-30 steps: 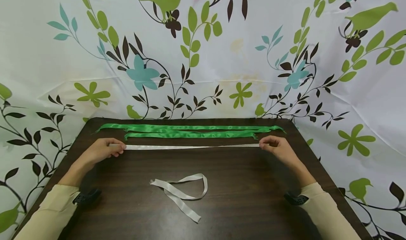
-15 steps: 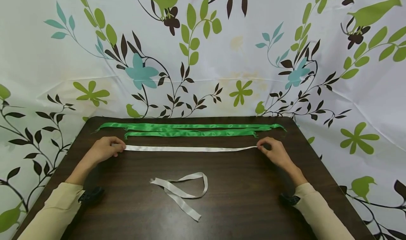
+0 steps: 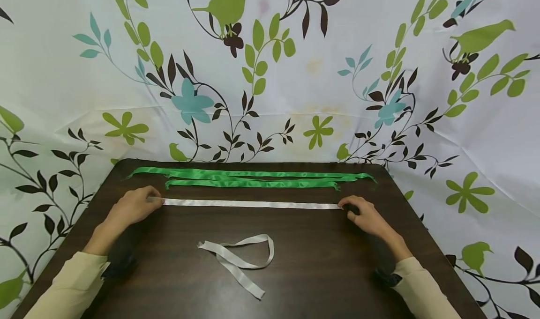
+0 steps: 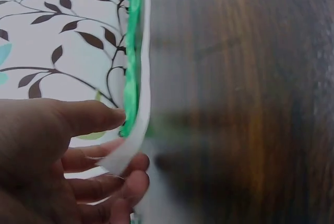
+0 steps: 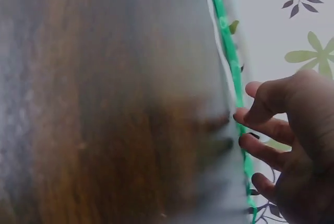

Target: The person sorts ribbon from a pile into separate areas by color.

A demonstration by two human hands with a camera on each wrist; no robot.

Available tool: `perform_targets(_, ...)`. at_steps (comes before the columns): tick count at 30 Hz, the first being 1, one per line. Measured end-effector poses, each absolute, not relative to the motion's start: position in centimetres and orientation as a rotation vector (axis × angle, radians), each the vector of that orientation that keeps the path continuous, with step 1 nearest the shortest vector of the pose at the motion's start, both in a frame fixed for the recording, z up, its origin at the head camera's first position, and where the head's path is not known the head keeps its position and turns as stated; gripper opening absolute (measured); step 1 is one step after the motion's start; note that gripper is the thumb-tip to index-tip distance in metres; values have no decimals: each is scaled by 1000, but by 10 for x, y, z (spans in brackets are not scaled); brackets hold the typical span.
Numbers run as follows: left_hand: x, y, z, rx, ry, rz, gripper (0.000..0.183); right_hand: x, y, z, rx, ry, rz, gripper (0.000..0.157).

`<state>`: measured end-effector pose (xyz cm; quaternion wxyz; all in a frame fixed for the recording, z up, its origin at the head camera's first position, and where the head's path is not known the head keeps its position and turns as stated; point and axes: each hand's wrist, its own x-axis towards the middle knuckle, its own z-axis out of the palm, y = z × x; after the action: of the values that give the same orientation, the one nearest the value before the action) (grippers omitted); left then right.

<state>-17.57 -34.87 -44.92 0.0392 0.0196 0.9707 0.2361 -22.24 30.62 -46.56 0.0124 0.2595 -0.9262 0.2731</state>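
A white ribbon (image 3: 249,204) stretches straight from hand to hand, in front of the green ribbons. At its left end is my left hand (image 3: 135,205). In the left wrist view the frayed end of the white ribbon (image 4: 122,156) lies across the fingers (image 4: 96,187), and the thumb is apart from it. My right hand (image 3: 366,216) pinches the other end at the fingertips. In the right wrist view the thumb meets a finger of the right hand (image 5: 287,135) beside that end of the white ribbon (image 5: 226,67); the contact itself is partly hidden.
Several green ribbons (image 3: 253,178) lie side by side along the back of the dark wooden table (image 3: 168,281). A second white ribbon (image 3: 240,266) lies loosely looped at the middle front. Behind the table hangs a patterned cloth (image 3: 270,131) with leaves and birds.
Both hands have lowered the white ribbon and brought it slightly nearer the front; its twist is gone and it lies flatter. The looped ribbon and green ribbons stay in place.
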Motion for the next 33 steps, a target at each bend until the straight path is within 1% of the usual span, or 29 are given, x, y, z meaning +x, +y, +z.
perform_targets(4,-165,-352,-441,67,3083,648,45,-213,303,-453,807,-2857,847,37)
perform_targets(7,-156,-350,-432,74,3247,528,40,-207,292,-440,882,-2802,824,35)
perform_targets(9,-151,-344,-426,126,3340,473,33,-201,280,-433,952,-2771,797,32)
perform_targets(11,-147,-332,-420,262,3365,480,27,-194,265,-425,1031,-2757,783,29)
perform_targets(15,-139,-301,-413,697,3104,683,23,-180,229,-416,1226,-2777,715,26)
perform_targets(17,-134,-284,-414,862,2919,790,26,-174,210,-413,1322,-2774,667,25)
perform_targets(20,-127,-260,-421,1015,2776,849,33,-165,181,-412,1452,-2742,588,24)
perform_targets(25,-120,-231,-438,1209,2763,748,45,-147,139,-422,1654,-2676,535,33)
perform_targets(27,-118,-226,-444,1244,2753,716,43,-140,125,-427,1732,-2663,501,39)
perform_targets(29,-117,-224,-448,1266,2753,704,36,-135,114,-432,1804,-2657,452,42)
perform_targets(33,-118,-222,-451,1280,2742,712,18,-132,102,-444,1867,-2673,371,41)
